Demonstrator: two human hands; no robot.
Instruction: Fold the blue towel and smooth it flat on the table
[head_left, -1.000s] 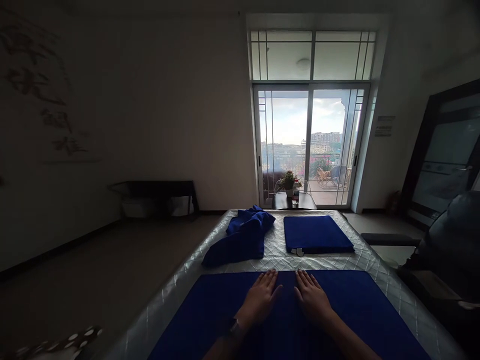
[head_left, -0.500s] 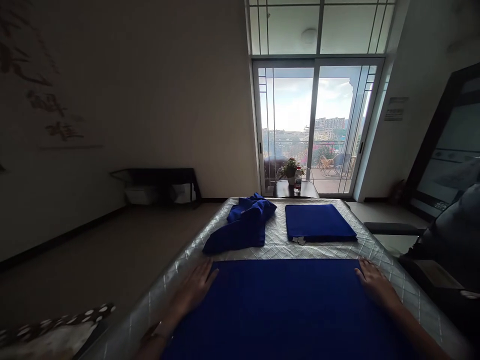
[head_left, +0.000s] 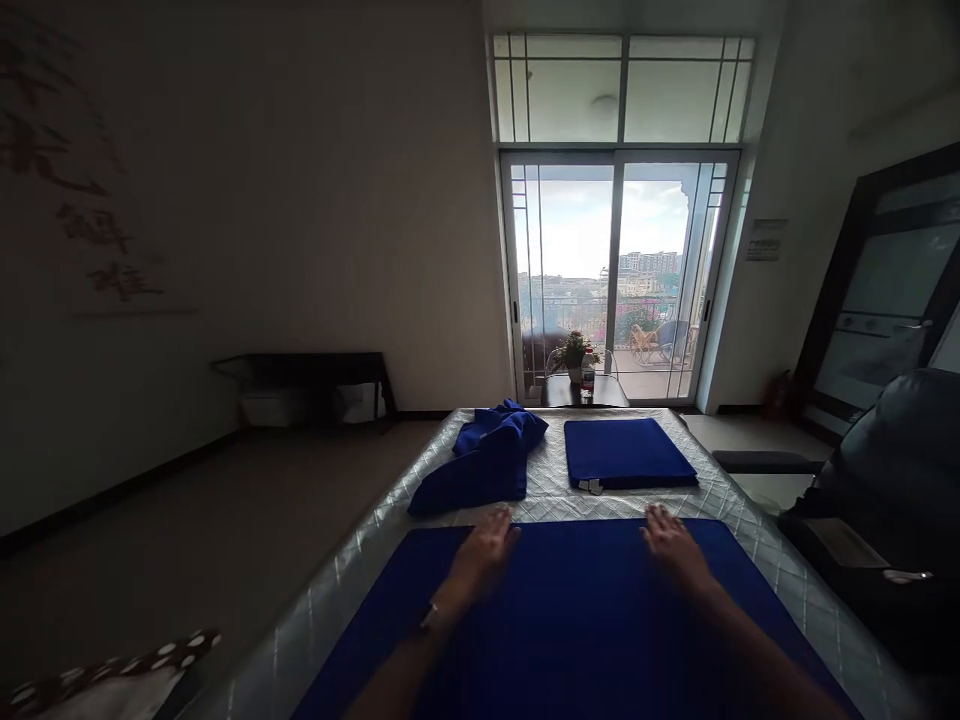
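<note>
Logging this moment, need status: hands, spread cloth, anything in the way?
Left hand and right hand open, at far edge of spread blue cloth. It looks flat. Beyond it: crumpled blue cloth left, folded blue cloth right; neither on it.

Blue cloth [head_left: 577,620]: deep, uniform blue, plain, matte in appearance, darker toward the near end. Pose: spread flat and smooth, lying directly on the silver quilted cover [head_left: 330,600], within the cover's nearer part. Far edge: nearly straight, running crosswise on the cover, hidden from sight at two places. Both far corners visible and lying flat. Side edges: straight, with a strip of the cover exposed along the left and right and another beyond the far edge. Near end: out of view. Number of layers: cannot be determined.
</note>
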